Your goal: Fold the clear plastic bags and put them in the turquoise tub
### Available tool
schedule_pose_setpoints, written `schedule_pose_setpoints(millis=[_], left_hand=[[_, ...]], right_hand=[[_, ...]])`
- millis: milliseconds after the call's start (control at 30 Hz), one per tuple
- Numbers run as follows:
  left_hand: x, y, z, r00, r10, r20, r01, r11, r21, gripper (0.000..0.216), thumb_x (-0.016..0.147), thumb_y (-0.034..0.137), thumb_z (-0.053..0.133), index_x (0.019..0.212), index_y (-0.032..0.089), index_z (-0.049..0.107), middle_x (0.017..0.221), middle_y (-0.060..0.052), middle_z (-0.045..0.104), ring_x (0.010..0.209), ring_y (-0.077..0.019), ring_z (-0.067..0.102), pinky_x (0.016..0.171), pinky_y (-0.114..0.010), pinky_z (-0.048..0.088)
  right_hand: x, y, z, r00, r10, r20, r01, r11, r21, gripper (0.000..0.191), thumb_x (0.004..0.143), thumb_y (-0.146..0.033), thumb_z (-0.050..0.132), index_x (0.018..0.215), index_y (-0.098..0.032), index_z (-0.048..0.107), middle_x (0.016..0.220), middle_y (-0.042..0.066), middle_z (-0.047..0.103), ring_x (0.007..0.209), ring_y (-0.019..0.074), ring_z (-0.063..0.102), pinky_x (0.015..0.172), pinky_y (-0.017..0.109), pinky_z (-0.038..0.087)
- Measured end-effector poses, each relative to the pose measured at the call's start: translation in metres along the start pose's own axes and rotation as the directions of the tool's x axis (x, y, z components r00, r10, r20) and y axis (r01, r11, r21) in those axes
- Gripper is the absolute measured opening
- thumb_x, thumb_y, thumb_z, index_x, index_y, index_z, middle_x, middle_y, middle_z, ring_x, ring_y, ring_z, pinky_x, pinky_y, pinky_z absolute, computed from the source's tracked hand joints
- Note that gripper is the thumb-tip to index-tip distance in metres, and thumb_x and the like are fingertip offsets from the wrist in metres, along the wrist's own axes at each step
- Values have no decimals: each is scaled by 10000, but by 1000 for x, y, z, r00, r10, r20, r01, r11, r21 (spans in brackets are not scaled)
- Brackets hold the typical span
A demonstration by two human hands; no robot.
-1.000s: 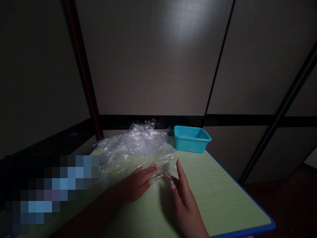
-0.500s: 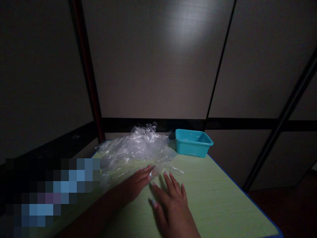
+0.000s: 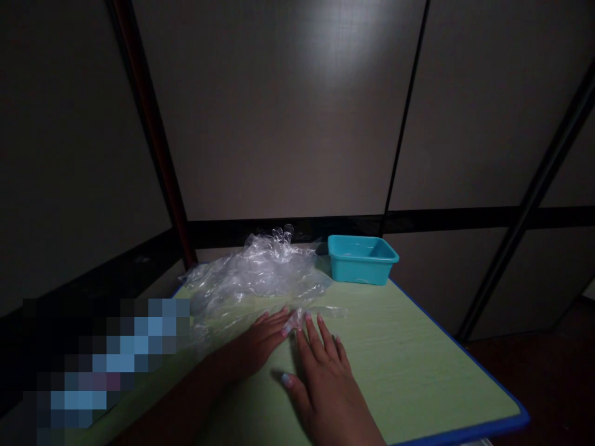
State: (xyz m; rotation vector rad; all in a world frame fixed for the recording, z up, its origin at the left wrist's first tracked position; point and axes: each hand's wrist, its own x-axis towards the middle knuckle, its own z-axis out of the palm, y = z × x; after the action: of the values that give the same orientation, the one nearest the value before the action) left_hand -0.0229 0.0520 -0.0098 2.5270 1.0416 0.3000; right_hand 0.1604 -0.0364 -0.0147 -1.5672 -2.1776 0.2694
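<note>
A heap of clear, crumpled plastic sheets (image 3: 253,275) lies at the far left of a green table (image 3: 409,365). My left hand (image 3: 258,347) lies flat on the table, fingers stretched out, its tips touching a single clear plastic piece (image 3: 320,310) spread in front of the heap. My right hand (image 3: 320,378) rests palm down beside the left hand, fingers spread, the fingertips on the near edge of that same piece. Neither hand grips anything.
A teal plastic tub (image 3: 361,259) stands at the table's far edge, right of the plastic heap. The table has a blue rim (image 3: 465,430). Grey wall panels rise behind it, and a dark red post (image 3: 158,155) stands at the back left.
My right hand has turned from edge-on to palm down and slid forward next to my left hand, onto the loose plastic piece. My left hand has hardly moved.
</note>
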Motion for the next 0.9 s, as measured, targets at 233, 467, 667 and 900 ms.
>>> schedule_pose_setpoints(millis=[233,467,667,900], left_hand=[[-3,-13,7,998,55,-7,-54,997,50,482,997,387,139,1437,247,277,1499,-30,250,1381,-218,184,1130,-425,128],[0,-3,3,989,-97,-111,94,995,-35,483,998,408,103,1338,318,435,1420,2,418,1339,-200,310,1114,-517,54],[2,0,2,964,-93,-251,99,995,9,450,992,394,177,1315,292,472,1441,0,385,1351,-187,283,1123,-451,152],[2,-2,0,988,-91,-124,104,989,107,592,927,497,368,1444,241,237,1516,-61,179,1392,-250,142,1099,-532,129]], right_hand=[[-1,0,-2,999,49,-12,-48,999,23,689,896,-445,409,1453,-130,153,1509,48,61,1391,274,28,1108,526,138],[-4,2,-5,996,54,-74,-50,997,60,625,917,-429,382,1431,-96,258,1505,95,157,1390,266,120,1108,524,153],[-6,12,-10,977,59,-204,-24,985,169,524,924,-422,353,1290,-83,512,1392,146,433,1304,269,366,1082,487,284],[-24,26,-28,951,35,-308,17,986,164,480,898,-435,429,1289,-174,523,1402,119,425,1280,266,403,1027,448,385]])
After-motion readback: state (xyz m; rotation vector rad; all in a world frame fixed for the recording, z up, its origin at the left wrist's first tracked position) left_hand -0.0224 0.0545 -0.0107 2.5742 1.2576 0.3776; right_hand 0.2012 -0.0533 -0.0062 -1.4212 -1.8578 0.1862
